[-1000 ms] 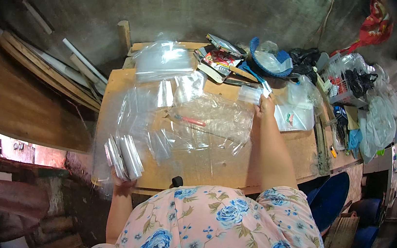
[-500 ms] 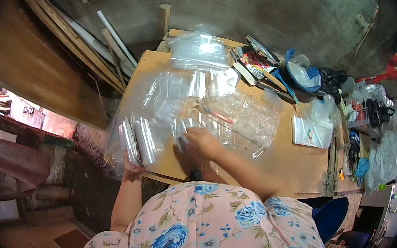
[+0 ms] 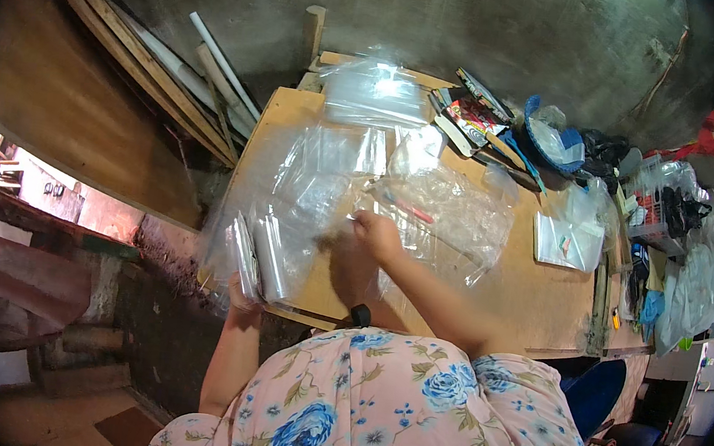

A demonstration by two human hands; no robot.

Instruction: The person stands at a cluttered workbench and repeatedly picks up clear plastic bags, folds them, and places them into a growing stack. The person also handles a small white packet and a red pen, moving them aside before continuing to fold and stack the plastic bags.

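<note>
My left hand [image 3: 241, 296] grips a stack of clear plastic bags [image 3: 255, 251] at the near left edge of the wooden table [image 3: 534, 296]. My right hand [image 3: 376, 231] rests on a large clear plastic sheet [image 3: 317, 183] spread over the table's left half, fingers pinching its surface. Just beyond that hand lies a crumpled clear bag [image 3: 455, 212] with a red pen-like item [image 3: 411, 209] inside.
A pile of folded clear bags [image 3: 376, 93] sits at the far edge. Books [image 3: 475, 117], a blue bowl [image 3: 551, 139] and a white packet [image 3: 568, 243] lie to the right. Bagged goods [image 3: 683, 225] crowd the right side. Wooden planks [image 3: 172, 70] lean at left.
My right hand has drawn back from the far right of the table to the middle of the plastic sheet. The view has shifted, and my left hand keeps its hold on the bag stack.
</note>
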